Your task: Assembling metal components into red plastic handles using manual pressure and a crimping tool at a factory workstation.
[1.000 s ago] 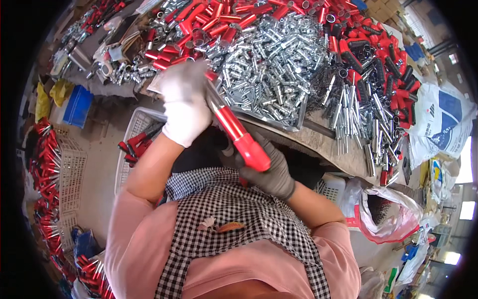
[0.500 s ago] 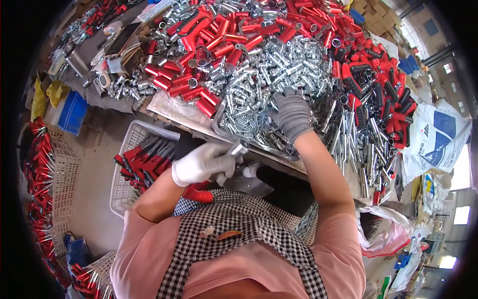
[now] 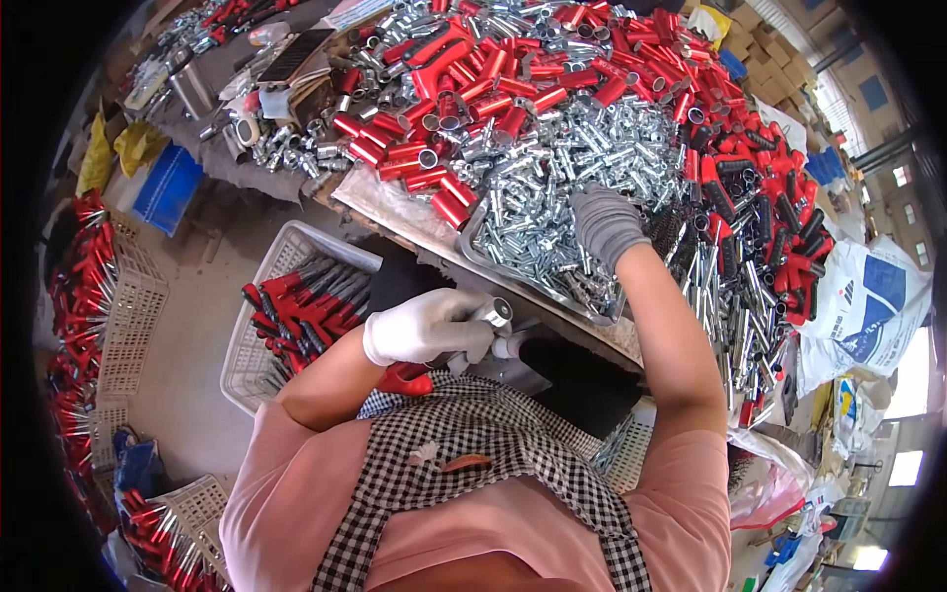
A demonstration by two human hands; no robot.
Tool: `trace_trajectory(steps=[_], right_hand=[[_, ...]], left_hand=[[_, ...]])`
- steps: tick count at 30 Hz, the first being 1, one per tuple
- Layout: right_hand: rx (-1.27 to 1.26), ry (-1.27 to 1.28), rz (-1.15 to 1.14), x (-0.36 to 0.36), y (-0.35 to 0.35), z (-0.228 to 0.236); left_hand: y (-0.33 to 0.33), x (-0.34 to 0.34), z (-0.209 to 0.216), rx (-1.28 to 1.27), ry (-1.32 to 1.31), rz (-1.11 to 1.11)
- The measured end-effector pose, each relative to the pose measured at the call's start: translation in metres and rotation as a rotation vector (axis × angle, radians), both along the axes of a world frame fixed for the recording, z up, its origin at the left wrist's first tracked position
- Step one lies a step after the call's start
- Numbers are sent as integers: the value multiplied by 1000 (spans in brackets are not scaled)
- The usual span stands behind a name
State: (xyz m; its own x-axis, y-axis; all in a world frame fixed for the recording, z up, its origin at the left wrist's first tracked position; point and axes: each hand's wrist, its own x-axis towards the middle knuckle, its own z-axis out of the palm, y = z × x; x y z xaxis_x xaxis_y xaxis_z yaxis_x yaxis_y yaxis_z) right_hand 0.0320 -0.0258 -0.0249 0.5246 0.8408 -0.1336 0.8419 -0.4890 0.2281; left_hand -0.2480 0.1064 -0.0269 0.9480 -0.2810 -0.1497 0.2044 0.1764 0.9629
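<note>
My left hand (image 3: 426, 328), in a white glove, is closed around a red-handled tool (image 3: 406, 381). The tool's round silver metal end (image 3: 498, 312) sticks out past my thumb, and its red grip shows below the palm. My right hand (image 3: 608, 227), in a grey glove, rests on a heap of small silver metal fittings (image 3: 538, 187) in a shallow metal tray (image 3: 483, 259). Its fingers are bent and bunched together, with the tips hidden among the parts. Whatever they pinch is too small or too covered to make out.
Red metal tubes (image 3: 454, 202) lie heaped behind and left of the fittings. Red-and-black handles (image 3: 725, 192) and silver rods (image 3: 695, 286) pile up on the right. Below the bench edge, a white basket (image 3: 242, 345) holds red-handled tools. A white sack (image 3: 858, 306) stands at far right.
The view has shifted, so the bench appears farther right and lower. My left hand has turned the tool's silver end more upward. The right hand remains in the fittings, its fingers more bunched.
</note>
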Motion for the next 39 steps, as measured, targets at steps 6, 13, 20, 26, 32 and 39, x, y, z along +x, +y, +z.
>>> trace_trajectory(steps=[6, 13, 20, 26, 32, 39], right_hand=[[96, 90, 27, 6, 3, -4], [948, 954, -109, -68, -13, 58], [606, 1031, 622, -135, 25, 45], [201, 1223, 913, -103, 107, 56], [334, 735, 388, -62, 251, 59], [99, 177, 69, -59, 376, -23]], left_hand=[[1, -1, -5, -44, 7, -104], [3, -16, 1, 101, -168, 215], [18, -23, -18, 379, -503, 389], [49, -35, -16, 551, -540, 475], [60, -38, -18, 445, -343, 542], [58, -26, -28, 530, -379, 523]])
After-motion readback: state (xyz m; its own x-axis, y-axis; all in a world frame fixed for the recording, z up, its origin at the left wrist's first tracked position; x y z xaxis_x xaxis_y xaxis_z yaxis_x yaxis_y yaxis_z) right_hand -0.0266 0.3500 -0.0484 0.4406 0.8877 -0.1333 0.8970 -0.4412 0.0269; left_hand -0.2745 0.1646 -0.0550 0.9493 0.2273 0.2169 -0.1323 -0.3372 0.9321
